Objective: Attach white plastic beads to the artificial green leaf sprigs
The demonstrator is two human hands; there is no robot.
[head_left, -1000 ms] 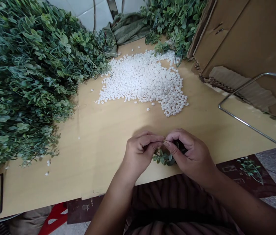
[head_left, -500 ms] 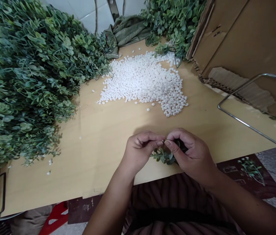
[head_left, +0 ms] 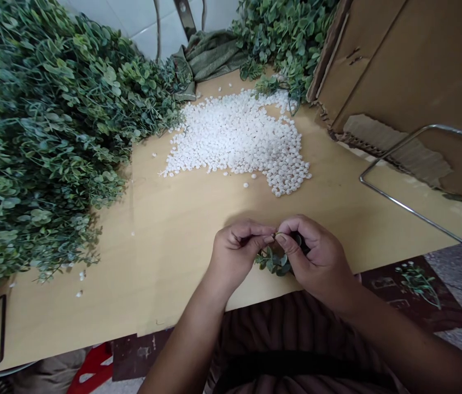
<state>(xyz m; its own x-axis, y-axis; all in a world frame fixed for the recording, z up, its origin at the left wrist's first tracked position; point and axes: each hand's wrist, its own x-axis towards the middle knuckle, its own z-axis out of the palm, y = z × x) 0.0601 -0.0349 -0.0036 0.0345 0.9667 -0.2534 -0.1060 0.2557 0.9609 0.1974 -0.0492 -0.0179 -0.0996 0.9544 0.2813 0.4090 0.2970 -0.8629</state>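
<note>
Over the near edge of the tan tabletop (head_left: pixel 181 219), my left hand (head_left: pixel 239 249) and my right hand (head_left: pixel 315 251) meet fingertip to fingertip. Both are closed in a pinch. A green leafy sprig (head_left: pixel 274 261) hangs below the fingers, and my right hand is wrapped round part of it. What the left fingertips pinch is too small to make out. Beyond the hands lies a wide pile of small white bead-like pieces (head_left: pixel 234 134), with a few loose ones around it.
A big heap of artificial greenery (head_left: pixel 50 137) covers the left side; more greenery (head_left: pixel 288 38) stands at the back. An olive cloth (head_left: pixel 214 54) lies between them. At right are a cardboard box (head_left: pixel 398 71) and a bent metal rod (head_left: pixel 411 207). Another sprig (head_left: pixel 419 283) lies lower right, below the tabletop.
The view has shifted slightly. My hands keep the same pinch at almost the same spot, and the sprig has barely moved.
</note>
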